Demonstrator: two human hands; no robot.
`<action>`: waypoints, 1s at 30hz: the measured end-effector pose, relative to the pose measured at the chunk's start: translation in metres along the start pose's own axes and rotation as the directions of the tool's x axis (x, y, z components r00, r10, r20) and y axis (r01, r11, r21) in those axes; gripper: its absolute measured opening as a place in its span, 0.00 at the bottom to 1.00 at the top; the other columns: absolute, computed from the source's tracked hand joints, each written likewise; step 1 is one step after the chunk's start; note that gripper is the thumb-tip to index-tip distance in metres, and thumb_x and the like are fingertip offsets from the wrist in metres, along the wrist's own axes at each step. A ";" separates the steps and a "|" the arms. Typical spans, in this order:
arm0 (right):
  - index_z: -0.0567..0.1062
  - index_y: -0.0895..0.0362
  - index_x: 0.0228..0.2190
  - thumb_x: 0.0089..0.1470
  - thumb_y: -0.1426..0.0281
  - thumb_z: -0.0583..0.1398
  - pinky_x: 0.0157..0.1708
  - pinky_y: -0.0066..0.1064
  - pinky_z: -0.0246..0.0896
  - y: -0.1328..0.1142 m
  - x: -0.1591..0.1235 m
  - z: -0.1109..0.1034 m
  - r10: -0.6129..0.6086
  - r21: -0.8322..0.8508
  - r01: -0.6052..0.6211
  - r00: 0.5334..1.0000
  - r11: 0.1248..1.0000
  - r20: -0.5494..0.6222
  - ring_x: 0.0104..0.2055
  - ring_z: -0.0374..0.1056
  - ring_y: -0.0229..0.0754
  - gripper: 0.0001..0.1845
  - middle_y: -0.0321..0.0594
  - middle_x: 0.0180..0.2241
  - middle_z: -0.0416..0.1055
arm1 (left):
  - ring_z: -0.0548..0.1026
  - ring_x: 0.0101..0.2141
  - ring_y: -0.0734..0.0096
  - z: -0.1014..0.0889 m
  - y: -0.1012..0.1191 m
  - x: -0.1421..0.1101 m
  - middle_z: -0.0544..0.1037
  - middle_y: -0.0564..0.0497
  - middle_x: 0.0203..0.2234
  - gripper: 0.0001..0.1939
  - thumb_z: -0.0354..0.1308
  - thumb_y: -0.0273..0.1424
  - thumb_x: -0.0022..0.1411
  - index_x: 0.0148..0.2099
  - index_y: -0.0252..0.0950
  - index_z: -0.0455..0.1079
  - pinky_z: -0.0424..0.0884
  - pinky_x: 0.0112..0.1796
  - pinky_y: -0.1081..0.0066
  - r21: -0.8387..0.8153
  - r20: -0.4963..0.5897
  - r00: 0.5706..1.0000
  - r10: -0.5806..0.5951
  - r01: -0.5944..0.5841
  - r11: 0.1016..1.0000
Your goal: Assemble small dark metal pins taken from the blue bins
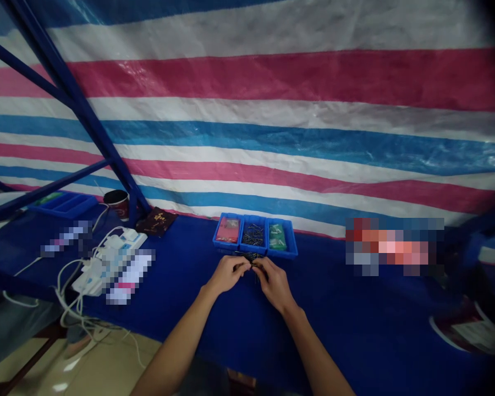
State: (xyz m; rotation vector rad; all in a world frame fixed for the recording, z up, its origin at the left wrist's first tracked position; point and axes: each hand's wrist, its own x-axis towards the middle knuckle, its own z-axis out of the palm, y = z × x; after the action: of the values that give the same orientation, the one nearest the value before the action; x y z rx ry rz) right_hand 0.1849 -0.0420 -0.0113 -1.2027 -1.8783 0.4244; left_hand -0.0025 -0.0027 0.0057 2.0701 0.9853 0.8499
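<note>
your left hand (231, 273) and right hand (275, 281) are both pinched tight on dark bits (252, 257), can't count them, near three blue bins (267, 236)

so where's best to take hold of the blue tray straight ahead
Probably by the end walls of the blue tray, coming from left and right. It is wider than deep, open-topped with small pieces inside, and its back sits near the striped sheet, so the ends seem easier to reach.

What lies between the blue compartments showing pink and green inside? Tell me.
In the head view, a middle blue compartment holding dark, screw-like pieces.
</note>
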 end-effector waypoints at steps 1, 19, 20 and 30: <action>0.73 0.52 0.44 0.69 0.67 0.51 0.40 0.31 0.64 0.000 0.000 0.000 -0.005 0.011 0.005 1.000 1.000 -0.004 0.39 0.72 0.43 0.11 0.41 0.40 0.74 | 0.69 0.24 0.75 0.000 0.000 0.000 0.73 0.55 0.21 0.17 0.51 0.33 0.71 0.30 0.33 0.73 0.62 0.30 0.76 -0.001 0.005 1.000 0.000 0.000 1.000; 0.75 0.53 0.43 0.68 0.65 0.52 0.36 0.31 0.65 0.000 -0.001 -0.001 0.026 -0.034 -0.026 1.000 0.999 -0.002 0.35 0.72 0.42 0.13 0.40 0.35 0.75 | 0.70 0.25 0.73 0.001 0.000 0.001 0.74 0.52 0.22 0.19 0.51 0.36 0.71 0.31 0.33 0.75 0.64 0.31 0.75 0.017 0.037 0.999 -0.014 0.013 1.000; 0.74 0.53 0.47 0.68 0.65 0.53 0.38 0.32 0.66 0.000 -0.001 -0.001 0.025 -0.011 -0.025 1.000 1.000 -0.013 0.37 0.73 0.43 0.12 0.41 0.38 0.76 | 0.70 0.25 0.73 0.001 0.000 0.001 0.74 0.52 0.22 0.20 0.50 0.37 0.71 0.30 0.33 0.75 0.64 0.31 0.75 0.023 0.033 0.999 -0.016 0.016 1.000; 0.77 0.53 0.38 0.68 0.67 0.52 0.38 0.32 0.67 -0.002 0.001 -0.002 -0.002 0.022 0.003 0.998 1.000 -0.056 0.36 0.73 0.43 0.13 0.41 0.35 0.76 | 0.70 0.25 0.73 0.001 0.000 0.001 0.74 0.53 0.21 0.19 0.50 0.36 0.71 0.30 0.34 0.74 0.63 0.32 0.75 0.029 0.032 0.999 -0.030 0.029 0.999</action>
State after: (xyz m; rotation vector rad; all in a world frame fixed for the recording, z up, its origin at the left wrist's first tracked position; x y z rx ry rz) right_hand 0.1852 -0.0420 -0.0079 -1.1863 -1.8229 0.4049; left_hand -0.0012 -0.0023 0.0052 2.0824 1.0134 0.7894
